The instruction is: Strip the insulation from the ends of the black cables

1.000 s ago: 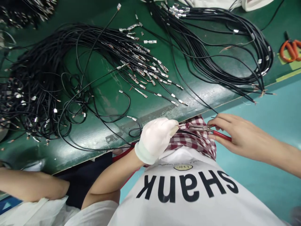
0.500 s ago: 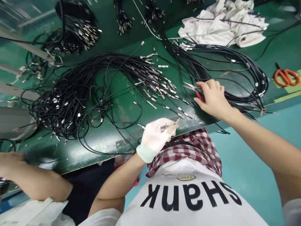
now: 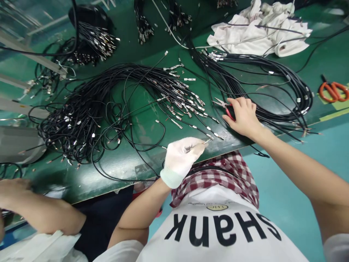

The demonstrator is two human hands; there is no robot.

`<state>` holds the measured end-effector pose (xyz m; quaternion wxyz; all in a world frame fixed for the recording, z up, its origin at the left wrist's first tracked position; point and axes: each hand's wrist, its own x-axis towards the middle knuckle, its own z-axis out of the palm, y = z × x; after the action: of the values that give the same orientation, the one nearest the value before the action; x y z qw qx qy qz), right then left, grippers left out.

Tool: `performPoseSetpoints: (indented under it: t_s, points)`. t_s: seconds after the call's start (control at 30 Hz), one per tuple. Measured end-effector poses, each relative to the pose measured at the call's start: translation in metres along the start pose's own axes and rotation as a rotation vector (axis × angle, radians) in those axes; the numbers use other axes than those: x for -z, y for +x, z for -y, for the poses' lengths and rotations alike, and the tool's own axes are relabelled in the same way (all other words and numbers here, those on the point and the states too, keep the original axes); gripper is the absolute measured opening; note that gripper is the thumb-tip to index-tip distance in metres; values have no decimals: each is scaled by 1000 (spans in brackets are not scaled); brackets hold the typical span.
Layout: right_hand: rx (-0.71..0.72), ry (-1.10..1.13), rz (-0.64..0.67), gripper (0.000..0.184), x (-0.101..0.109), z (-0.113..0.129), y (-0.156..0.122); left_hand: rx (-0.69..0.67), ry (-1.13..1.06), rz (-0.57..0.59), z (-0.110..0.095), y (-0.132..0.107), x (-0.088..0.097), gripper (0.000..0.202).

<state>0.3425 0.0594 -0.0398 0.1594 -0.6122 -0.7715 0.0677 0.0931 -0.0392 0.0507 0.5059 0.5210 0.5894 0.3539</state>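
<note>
My left hand (image 3: 181,157), in a white glove, is closed at the bench's near edge and pinches a black wire with a metal terminal (image 3: 206,141) at its tip. My bare right hand (image 3: 243,117) rests on the green bench (image 3: 131,160) with its fingers curled over red-handled pliers (image 3: 224,107), whose jaws point left. The hand sits between a fan of terminal-tipped black wires (image 3: 180,98) and a looped bundle of black cables (image 3: 272,91).
A big tangle of black wires (image 3: 73,120) covers the left of the bench. White cloth (image 3: 259,32) lies at the back right and orange scissors (image 3: 334,91) at the far right. Another person's arm (image 3: 40,214) lies at the lower left. Teal floor shows on the right.
My right hand carried the pliers from beside my left hand up onto the bench and now rests there. The left hand stayed pinching the wire; the view tilted further over the bench.
</note>
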Motion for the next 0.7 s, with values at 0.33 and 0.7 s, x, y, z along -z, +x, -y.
performPoseSetpoints:
  t_s: [0.33, 0.7]
  points:
    - [114, 764, 3, 35, 47, 64, -37, 13, -399, 152, -3, 6, -4, 46]
    - [-15, 1425, 73, 17, 32, 107, -60, -65, -318, 118, -1, -2, -14, 48]
